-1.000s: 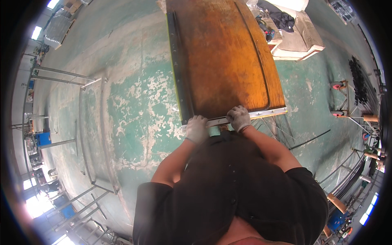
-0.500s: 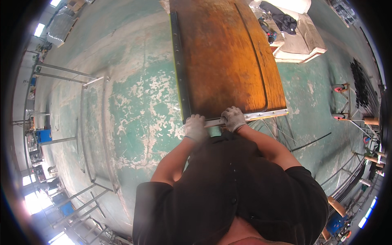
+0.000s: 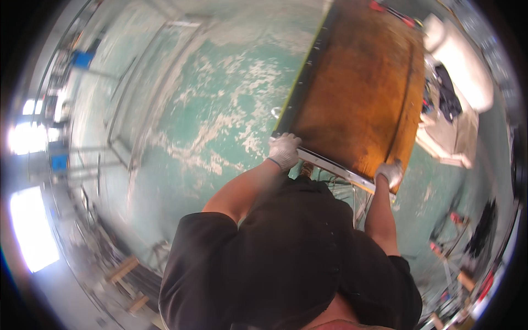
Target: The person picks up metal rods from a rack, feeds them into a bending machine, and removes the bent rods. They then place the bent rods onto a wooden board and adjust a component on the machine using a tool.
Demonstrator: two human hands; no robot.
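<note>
A long wooden worktable (image 3: pixel 352 93) with a stained orange-brown top stretches away from me. Along its left side runs a black strip (image 3: pixel 308 74) with a yellow-green outer edge, and a pale metal strip (image 3: pixel 335 167) lines its near end. My left hand (image 3: pixel 285 150), in a whitish knit glove, is closed over the near left corner. At the near right corner my right hand (image 3: pixel 389 172), gloved alike and slightly blurred, is closed on the edge. A dark thin rod (image 3: pixel 404 121) lies lengthwise near the table's right side. The undersides of both hands are hidden.
A red-handled tool (image 3: pixel 395 13) lies at the table's far end. Right of it stands a pale upholstered sofa piece (image 3: pixel 451 135) with dark cloth (image 3: pixel 448 93) on it. Metal frames (image 3: pixel 118 104) stand on the worn green floor at left. Thin metal legs show under the table.
My right hand has moved right along the near edge to the right corner. The table now slants to the right in view, and the red-handled tool has come into sight.
</note>
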